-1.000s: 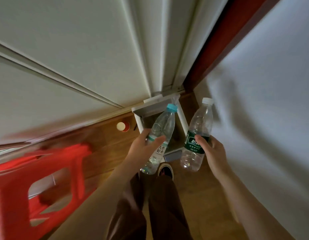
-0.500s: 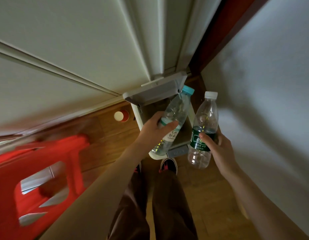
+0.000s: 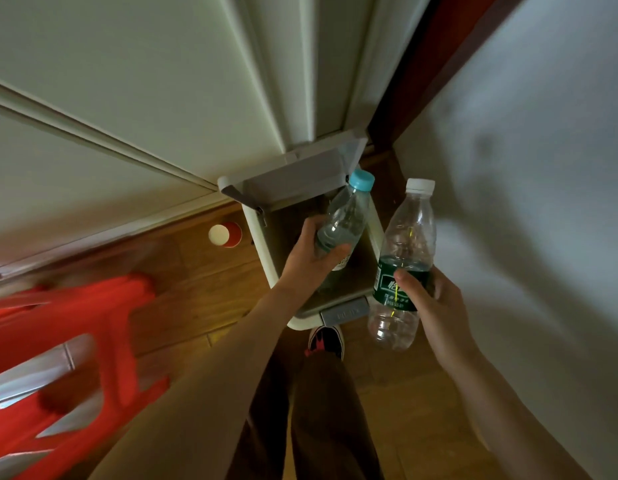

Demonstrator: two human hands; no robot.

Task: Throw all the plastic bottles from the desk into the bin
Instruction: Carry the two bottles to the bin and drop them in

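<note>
A white pedal bin (image 3: 257, 244) stands on the wooden floor in the corner, its lid (image 3: 293, 178) swung up against the wall. My left hand (image 3: 309, 261) grips a clear bottle with a blue cap (image 3: 347, 216) around its middle, directly over the bin's open mouth. My right hand (image 3: 429, 299) holds a clear bottle with a white cap and green label (image 3: 403, 261) upright, just right of the bin's rim. My shoe (image 3: 325, 341) rests at the grey pedal (image 3: 344, 311) in front of the bin.
A red paper cup (image 3: 226, 234) stands on the floor left of the bin. A red plastic stool (image 3: 61, 365) fills the lower left. White panelled doors rise behind, a white wall runs on the right, and a dark red door frame (image 3: 415, 84) meets the corner.
The bin lid has swung fully up. My left hand has carried the blue-capped bottle forward over the bin opening. The right hand and its bottle have shifted slightly forward.
</note>
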